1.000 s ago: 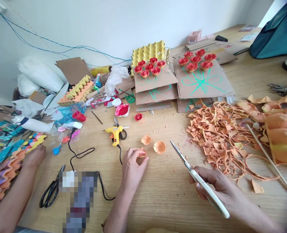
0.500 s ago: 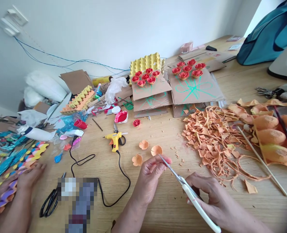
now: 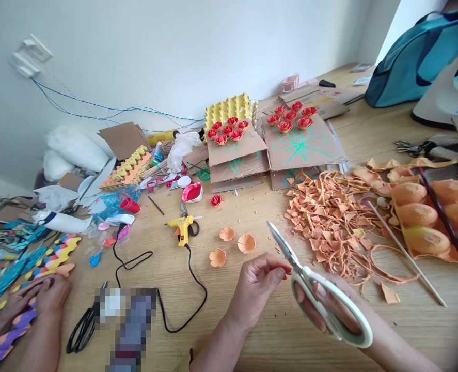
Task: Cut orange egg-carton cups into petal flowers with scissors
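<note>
My right hand point(image 3: 329, 305) grips white-handled scissors point(image 3: 290, 253), the fingers through the handle loops and the blades pointing up and to the left. My left hand point(image 3: 262, 281) is pinched closed near the scissors' pivot; what its fingertips hold, if anything, is hidden. Beyond my left hand lie three orange egg-carton petal cups: a scalloped one point(image 3: 217, 257), a second scalloped one point(image 3: 226, 234) and a rounder one point(image 3: 246, 243). A red paper rose point(image 3: 216, 200) sits farther back. Orange carton scraps point(image 3: 325, 222) are heaped beyond my right hand.
A yellow glue gun point(image 3: 183, 230) with a black cord lies left of the cups. Red roses stand on cardboard sheets point(image 3: 302, 147) at the back. An orange egg carton point(image 3: 418, 217) and a thin stick point(image 3: 403, 250) lie right. Another person's hands point(image 3: 52, 294) rest at far left.
The scissors have moved away from my left fingertips and turned, their blades now pointing past the hand. My left hand has shifted slightly right. The other person's hands have come together.
</note>
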A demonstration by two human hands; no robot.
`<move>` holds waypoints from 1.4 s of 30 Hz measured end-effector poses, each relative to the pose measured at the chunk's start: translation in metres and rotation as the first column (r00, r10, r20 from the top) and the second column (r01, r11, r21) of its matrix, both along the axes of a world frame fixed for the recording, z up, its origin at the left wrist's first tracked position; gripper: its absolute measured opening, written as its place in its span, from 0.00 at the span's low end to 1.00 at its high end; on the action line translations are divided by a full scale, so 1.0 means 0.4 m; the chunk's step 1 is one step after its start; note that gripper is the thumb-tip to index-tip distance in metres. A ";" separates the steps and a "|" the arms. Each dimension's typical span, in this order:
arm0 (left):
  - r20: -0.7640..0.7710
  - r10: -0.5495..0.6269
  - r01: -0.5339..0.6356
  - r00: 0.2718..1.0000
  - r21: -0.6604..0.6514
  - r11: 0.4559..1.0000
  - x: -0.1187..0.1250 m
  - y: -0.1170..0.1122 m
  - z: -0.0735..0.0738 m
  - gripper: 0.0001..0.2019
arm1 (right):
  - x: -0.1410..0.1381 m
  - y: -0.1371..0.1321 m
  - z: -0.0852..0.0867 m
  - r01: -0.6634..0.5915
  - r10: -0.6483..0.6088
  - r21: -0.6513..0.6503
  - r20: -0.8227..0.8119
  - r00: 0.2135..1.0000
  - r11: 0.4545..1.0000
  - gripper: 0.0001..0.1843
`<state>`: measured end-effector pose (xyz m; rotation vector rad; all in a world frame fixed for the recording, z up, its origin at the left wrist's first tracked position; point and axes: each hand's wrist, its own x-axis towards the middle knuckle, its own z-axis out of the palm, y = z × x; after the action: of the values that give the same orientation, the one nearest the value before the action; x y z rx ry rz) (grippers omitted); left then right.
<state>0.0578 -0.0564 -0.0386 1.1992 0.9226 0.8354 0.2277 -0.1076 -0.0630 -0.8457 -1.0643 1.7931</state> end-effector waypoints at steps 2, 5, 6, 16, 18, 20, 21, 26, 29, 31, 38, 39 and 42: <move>-0.165 -0.001 0.026 0.986 0.151 0.988 0.002 0.005 -0.009 0.08 | 0.008 0.002 0.001 0.116 -0.116 0.006 0.026 0.993 0.993 0.28; -0.364 0.117 0.042 0.924 0.400 0.916 -0.009 0.015 -0.025 0.05 | 0.017 0.001 0.007 0.215 -0.215 0.005 0.076 0.974 0.977 0.26; -0.406 0.162 0.047 0.899 0.458 0.888 -0.016 0.019 -0.030 0.04 | 0.018 0.001 0.009 0.223 -0.223 0.003 0.089 0.971 0.975 0.27; -0.678 0.530 0.197 0.509 0.691 0.695 -0.099 0.067 -0.093 0.11 | 0.015 -0.001 -0.011 0.090 -0.118 0.126 0.239 0.964 0.988 0.26; -0.701 0.529 0.239 0.479 0.684 0.690 -0.106 0.073 -0.104 0.06 | 0.016 -0.006 -0.010 0.056 -0.099 0.143 0.309 0.946 0.988 0.23; -0.701 0.514 0.235 0.494 0.677 0.698 -0.108 0.074 -0.109 0.06 | 0.017 -0.007 -0.003 0.029 -0.098 0.177 0.392 0.915 0.984 0.19; -0.688 0.494 0.203 0.532 0.670 0.714 -0.107 0.073 -0.108 0.07 | 0.017 -0.007 0.000 0.019 -0.109 0.204 0.439 0.892 0.979 0.17; -0.402 0.296 -0.134 0.866 0.383 0.914 -0.084 0.063 -0.091 0.02 | 0.024 0.007 0.005 -0.075 -0.231 0.381 0.693 0.683 0.922 0.12; -0.178 0.246 -0.226 0.953 0.125 0.966 -0.070 0.057 -0.080 0.09 | 0.031 0.016 0.002 -0.142 -0.303 0.451 0.770 0.561 0.881 0.11; -0.104 0.239 -0.239 0.965 0.018 0.971 -0.066 0.054 -0.077 0.13 | 0.034 0.020 0.001 -0.167 -0.343 0.486 0.783 0.518 0.858 0.10; 0.041 0.258 -0.242 0.965 -0.225 0.944 -0.072 0.050 -0.093 0.16 | 0.035 0.031 -0.015 -0.290 -0.321 0.465 0.844 0.429 0.837 0.06; 0.068 0.261 -0.237 0.963 -0.245 0.940 -0.073 0.050 -0.095 0.15 | 0.036 0.032 -0.018 -0.317 -0.322 0.467 0.851 0.416 0.825 0.05; 0.134 0.257 -0.209 0.957 -0.295 0.932 -0.072 0.052 -0.093 0.13 | 0.036 0.036 -0.025 -0.368 -0.355 0.485 0.860 0.367 0.794 0.06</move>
<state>0.0290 -0.0357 -0.0760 0.7704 1.0163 0.9468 0.2422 -0.0934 -0.0729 -1.4655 -2.2430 0.6212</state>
